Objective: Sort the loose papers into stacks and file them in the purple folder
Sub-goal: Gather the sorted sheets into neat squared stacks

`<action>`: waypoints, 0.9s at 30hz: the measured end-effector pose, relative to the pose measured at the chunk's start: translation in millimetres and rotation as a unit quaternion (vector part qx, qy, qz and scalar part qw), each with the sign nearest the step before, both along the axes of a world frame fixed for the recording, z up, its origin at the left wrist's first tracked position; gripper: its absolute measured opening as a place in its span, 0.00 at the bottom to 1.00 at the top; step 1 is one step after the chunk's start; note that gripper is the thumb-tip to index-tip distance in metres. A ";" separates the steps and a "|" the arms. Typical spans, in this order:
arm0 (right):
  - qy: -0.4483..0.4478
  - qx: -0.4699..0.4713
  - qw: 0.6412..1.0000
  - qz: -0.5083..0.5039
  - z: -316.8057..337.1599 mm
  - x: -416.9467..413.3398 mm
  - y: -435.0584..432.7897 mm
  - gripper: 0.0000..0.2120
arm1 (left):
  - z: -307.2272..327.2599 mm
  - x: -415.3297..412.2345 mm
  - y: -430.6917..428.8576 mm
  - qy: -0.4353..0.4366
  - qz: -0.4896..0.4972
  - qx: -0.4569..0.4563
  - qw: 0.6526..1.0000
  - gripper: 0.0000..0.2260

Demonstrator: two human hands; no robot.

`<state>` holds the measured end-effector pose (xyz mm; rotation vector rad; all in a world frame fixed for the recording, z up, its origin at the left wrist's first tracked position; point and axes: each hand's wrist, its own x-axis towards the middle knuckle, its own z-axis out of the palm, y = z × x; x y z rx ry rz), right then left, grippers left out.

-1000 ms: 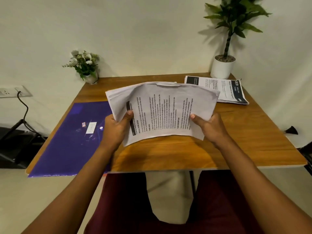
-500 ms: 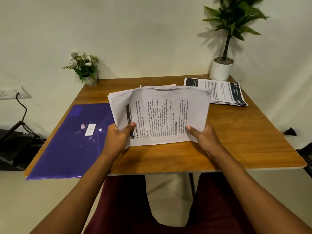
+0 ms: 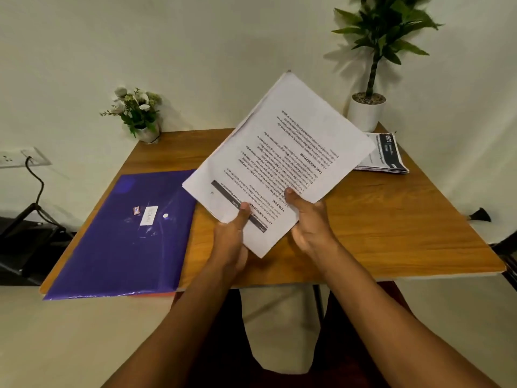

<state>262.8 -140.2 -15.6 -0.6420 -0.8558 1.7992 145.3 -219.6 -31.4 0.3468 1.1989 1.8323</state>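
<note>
Fingers on papers, between folder and stack

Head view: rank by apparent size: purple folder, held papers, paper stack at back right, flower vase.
1-2. held papers and purple folder: unsure; the papers fill more of the frame but are held up nearer the camera.
3. paper stack, partly hidden behind the held papers.
4. flower vase, smallest.

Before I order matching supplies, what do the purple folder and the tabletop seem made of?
Purple folder: likely thin plastic, glossy; light glints and wrinkles show on it. Tabletop: wood or wood-look laminate, satin; brown grain lines run across it, with a pale edge band.
</note>
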 end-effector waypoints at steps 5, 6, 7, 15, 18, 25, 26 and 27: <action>-0.071 0.059 0.996 0.003 5.1 15.4 19.3 0.19 | 9.0 -47.3 -5.5 0.093 -0.012 -0.030 0.995 0.21; -0.087 0.074 0.993 0.009 8.3 20.8 23.2 0.18 | 15.1 -59.1 -5.8 0.141 -0.019 -0.052 0.988 0.21; -0.113 0.088 0.990 0.013 12.2 26.2 26.9 0.17 | 21.1 -69.9 -5.0 0.193 -0.036 -0.067 0.978 0.21; -0.278 0.216 0.936 0.030 36.1 39.3 39.3 0.15 | 64.7 -82.7 10.1 0.350 -0.162 -0.047 0.921 0.15; -0.290 0.248 0.924 0.017 43.0 36.8 37.6 0.15 | 68.6 -68.3 14.5 0.319 -0.133 -0.012 0.938 0.15; -0.298 0.266 0.916 -0.032 46.8 38.4 31.9 0.11 | 61.1 -44.3 7.1 0.422 -0.043 0.054 0.904 0.09; -0.302 0.265 0.915 -0.028 42.2 39.2 31.6 0.10 | 56.0 -42.7 5.5 0.419 -0.043 0.054 0.905 0.10; -0.312 0.262 0.913 -0.020 37.6 39.4 28.8 0.09 | 48.7 -41.9 3.9 0.412 -0.050 0.047 0.909 0.11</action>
